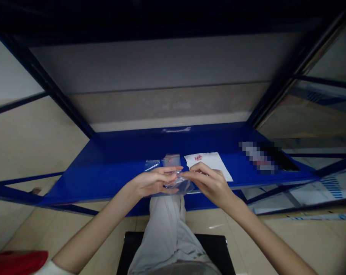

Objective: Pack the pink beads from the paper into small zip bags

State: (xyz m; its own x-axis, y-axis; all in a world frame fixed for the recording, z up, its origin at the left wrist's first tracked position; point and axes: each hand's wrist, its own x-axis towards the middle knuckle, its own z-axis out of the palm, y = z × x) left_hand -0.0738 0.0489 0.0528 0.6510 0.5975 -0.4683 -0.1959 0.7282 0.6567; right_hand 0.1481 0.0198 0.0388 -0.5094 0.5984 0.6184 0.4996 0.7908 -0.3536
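Note:
Between my hands, just above the shelf's front edge, is a clear plastic bag [184, 186]. My left hand [157, 179] pinches it from the left, some fingers stretched out. From the right, the thumb and fingertips of my right hand [208, 179] close on the bag's upper part. Behind my left hand lie a flat clear bag [152, 165] and another clear bag [172, 159] with a little red in it. A white sheet [218, 162] lies behind my right hand, with several small red pieces [198, 157] on it. Whether the held bag contains anything is too small to tell.
The blue shelf [115, 152] has upright posts at both sides and another level overhead. At its right end lies a dark flat object [288, 163], partly blurred out. My legs and a black seat [215, 252] are below the front edge. Something red [18, 262] shows at lower left.

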